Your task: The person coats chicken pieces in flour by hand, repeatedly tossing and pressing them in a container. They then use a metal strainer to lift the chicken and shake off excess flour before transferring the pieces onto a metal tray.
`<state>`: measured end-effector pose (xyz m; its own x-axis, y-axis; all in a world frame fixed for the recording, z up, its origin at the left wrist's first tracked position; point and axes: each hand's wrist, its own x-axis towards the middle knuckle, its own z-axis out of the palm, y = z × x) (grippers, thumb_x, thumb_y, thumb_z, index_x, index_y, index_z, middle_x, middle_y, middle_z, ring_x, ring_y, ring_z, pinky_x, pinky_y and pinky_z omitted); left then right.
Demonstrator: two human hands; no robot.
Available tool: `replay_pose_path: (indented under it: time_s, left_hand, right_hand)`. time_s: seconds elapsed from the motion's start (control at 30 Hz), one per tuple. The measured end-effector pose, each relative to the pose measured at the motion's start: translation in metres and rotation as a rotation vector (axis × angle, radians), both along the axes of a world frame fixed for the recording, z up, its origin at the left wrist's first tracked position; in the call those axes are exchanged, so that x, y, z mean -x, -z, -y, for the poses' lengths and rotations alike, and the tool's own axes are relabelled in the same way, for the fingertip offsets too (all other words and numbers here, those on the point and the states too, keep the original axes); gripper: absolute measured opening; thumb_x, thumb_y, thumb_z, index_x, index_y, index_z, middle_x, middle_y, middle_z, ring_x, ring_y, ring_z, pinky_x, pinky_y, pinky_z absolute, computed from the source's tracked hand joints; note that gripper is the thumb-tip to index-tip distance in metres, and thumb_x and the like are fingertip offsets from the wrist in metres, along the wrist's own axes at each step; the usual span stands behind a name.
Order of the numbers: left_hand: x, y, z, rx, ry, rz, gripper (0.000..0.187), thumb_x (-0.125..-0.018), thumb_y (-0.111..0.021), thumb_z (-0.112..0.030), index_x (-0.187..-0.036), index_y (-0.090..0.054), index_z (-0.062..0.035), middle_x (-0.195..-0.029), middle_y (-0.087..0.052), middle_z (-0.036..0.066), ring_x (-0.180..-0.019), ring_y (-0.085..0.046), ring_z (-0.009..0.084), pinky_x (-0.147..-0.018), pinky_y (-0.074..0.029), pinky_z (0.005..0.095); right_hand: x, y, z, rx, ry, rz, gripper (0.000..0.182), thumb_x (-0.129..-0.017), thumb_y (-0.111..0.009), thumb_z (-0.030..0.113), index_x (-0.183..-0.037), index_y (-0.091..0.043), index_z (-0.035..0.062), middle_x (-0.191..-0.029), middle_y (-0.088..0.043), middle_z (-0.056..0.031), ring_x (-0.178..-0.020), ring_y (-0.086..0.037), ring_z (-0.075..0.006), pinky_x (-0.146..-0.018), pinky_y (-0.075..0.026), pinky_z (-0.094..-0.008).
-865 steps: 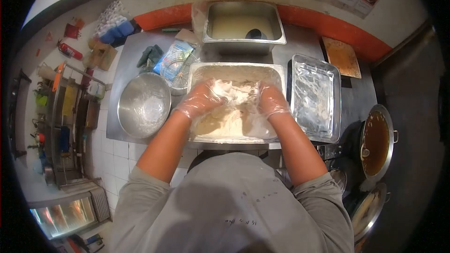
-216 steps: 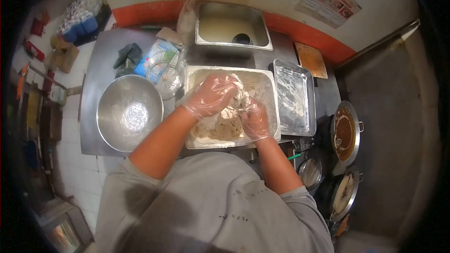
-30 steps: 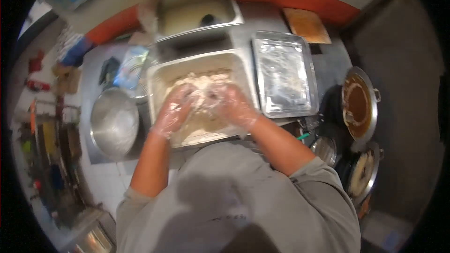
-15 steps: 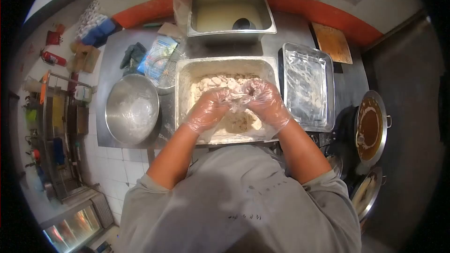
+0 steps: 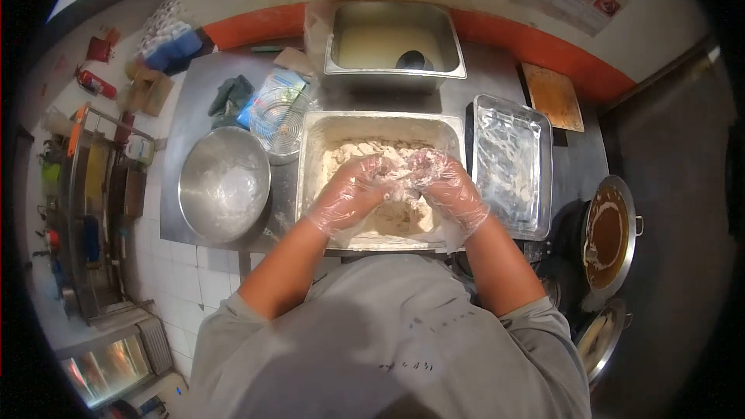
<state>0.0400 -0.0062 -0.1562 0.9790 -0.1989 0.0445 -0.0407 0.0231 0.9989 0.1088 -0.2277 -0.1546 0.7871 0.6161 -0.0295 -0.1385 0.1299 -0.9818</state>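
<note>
My left hand (image 5: 358, 192) and my right hand (image 5: 445, 185), both in clear plastic gloves, come together over a deep metal pan (image 5: 303, 163). Curled fingers on both sides close around a pale, flour-coated piece (image 5: 401, 180); I cannot tell what lies under the coating. Behind the hands, the pan holds flour with several coated lumps (image 5: 349, 151). Nearer my body, a brownish bare patch of the pan's floor shows through the flour.
Left of the pan are a steel bowl (image 5: 223, 186) and a wire strainer (image 5: 281, 120). Behind it stands a pan of cloudy liquid (image 5: 372, 43) with a dark cup. On the right are a flour-streaked tray (image 5: 508, 163) and a wok of brown oil (image 5: 609, 229).
The view has tilted up a little, so the table sits lower in the frame. Both hands stay together over the pan, their fingers slightly shifted around the coated piece.
</note>
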Motion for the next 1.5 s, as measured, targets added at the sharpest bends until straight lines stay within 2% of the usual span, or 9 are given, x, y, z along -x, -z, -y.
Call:
replay_pose_path:
  time_s: [0.33,0.5,0.6,0.87,0.97,1.07,1.17,1.3,1.5]
  left_hand:
    - [0.001,0.033,-0.027,-0.146,-0.214,-0.023,0.024,-0.092,-0.059,-0.003,-0.114,-0.066,0.0011,-0.106,-0.069,0.007,-0.094,-0.065,0.0164,-0.086,-0.053,0.0333]
    - [-0.045,0.167,-0.032,-1.526,0.024,-0.162,0.061,-0.092,-0.053,-0.019,-0.147,-0.046,0.0045,-0.139,-0.055,0.031,-0.124,-0.058,0.0411,-0.106,-0.046,0.0434]
    - [-0.055,0.044,-0.007,-0.971,-0.065,-0.722,0.079,-0.088,-0.056,-0.023,-0.155,-0.028,0.0075,-0.151,-0.04,0.035,-0.139,-0.047,0.0407,-0.116,-0.038,0.0382]
    - [-0.065,0.127,-0.039,-0.836,-0.017,-0.277,0.054,-0.092,-0.06,-0.044,-0.128,-0.065,-0.0041,-0.127,-0.066,0.022,-0.118,-0.062,0.0383,-0.103,-0.047,0.0399]
    - [-0.046,0.067,-0.042,-1.006,0.053,-0.314,0.049,-0.096,-0.056,-0.046,-0.123,-0.069,-0.0079,-0.124,-0.067,0.021,-0.115,-0.063,0.0368,-0.101,-0.047,0.0415]
    - [-0.034,0.034,-0.032,-0.802,-0.083,-0.399,0.048,-0.094,-0.055,-0.037,-0.132,-0.063,-0.0072,-0.123,-0.068,0.021,-0.114,-0.064,0.0353,-0.1,-0.048,0.0408]
    - [-0.022,0.019,-0.021,-0.195,-0.232,-0.461,0.073,-0.084,-0.052,-0.013,-0.154,-0.036,-0.0012,-0.139,-0.057,0.027,-0.129,-0.057,0.032,-0.109,-0.043,0.0373]
    - [-0.012,0.03,-0.02,-0.627,-0.044,-0.504,0.106,-0.083,-0.062,-0.02,-0.16,0.007,-0.0001,-0.157,-0.03,0.033,-0.141,-0.043,0.0388,-0.116,-0.036,0.0388]
    - [0.0,0.054,0.016,-1.04,0.233,-0.72,0.125,-0.075,-0.079,-0.04,-0.16,0.001,0.0025,-0.15,-0.039,0.035,-0.14,-0.045,0.0395,-0.116,-0.037,0.0356]
  right_hand:
    - [-0.007,0.004,-0.01,0.933,-0.075,0.36,0.02,-0.084,-0.075,0.015,-0.098,-0.072,0.0006,-0.098,-0.071,-0.0167,-0.091,-0.069,-0.0258,-0.084,-0.054,-0.0372]
    - [-0.043,0.117,-0.016,1.403,-0.229,0.866,0.035,-0.091,-0.062,0.022,-0.105,-0.07,-0.0085,-0.102,-0.069,-0.0273,-0.1,-0.069,-0.0351,-0.09,-0.054,-0.0432]
    - [-0.046,0.123,-0.062,1.473,-0.25,0.539,0.047,-0.092,-0.058,0.03,-0.119,-0.067,-0.0071,-0.112,-0.067,-0.0268,-0.111,-0.065,-0.0372,-0.103,-0.049,-0.0426]
    - [-0.027,0.056,-0.054,1.256,-0.414,0.852,0.069,-0.083,-0.081,0.027,-0.136,-0.053,-0.0058,-0.127,-0.063,-0.0264,-0.123,-0.061,-0.0328,-0.106,-0.049,-0.0396]
    - [-0.059,0.224,0.002,0.722,0.065,0.11,0.055,-0.086,-0.077,0.013,-0.134,-0.054,-0.0028,-0.128,-0.064,-0.0221,-0.119,-0.063,-0.0288,-0.102,-0.051,-0.0374]
    - [-0.035,0.137,-0.002,0.668,-0.052,0.555,0.055,-0.082,-0.081,0.036,-0.123,-0.066,0.0022,-0.116,-0.068,-0.0198,-0.1,-0.067,-0.0316,-0.098,-0.05,-0.0394]
    - [-0.016,0.083,-0.032,0.688,0.104,0.246,0.048,-0.086,-0.07,0.009,-0.132,-0.058,-0.0006,-0.127,-0.065,-0.0211,-0.115,-0.064,-0.0293,-0.101,-0.05,-0.0359]
    - [0.004,0.015,-0.046,1.141,-0.193,0.352,0.048,-0.083,-0.072,0.023,-0.123,-0.066,-0.0022,-0.124,-0.066,-0.0256,-0.116,-0.064,-0.0345,-0.102,-0.049,-0.0388]
    - [0.018,0.074,-0.062,1.477,-0.759,0.483,0.063,-0.074,-0.08,0.029,-0.122,-0.065,-0.009,-0.122,-0.066,-0.0268,-0.118,-0.064,-0.0348,-0.101,-0.05,-0.0383]
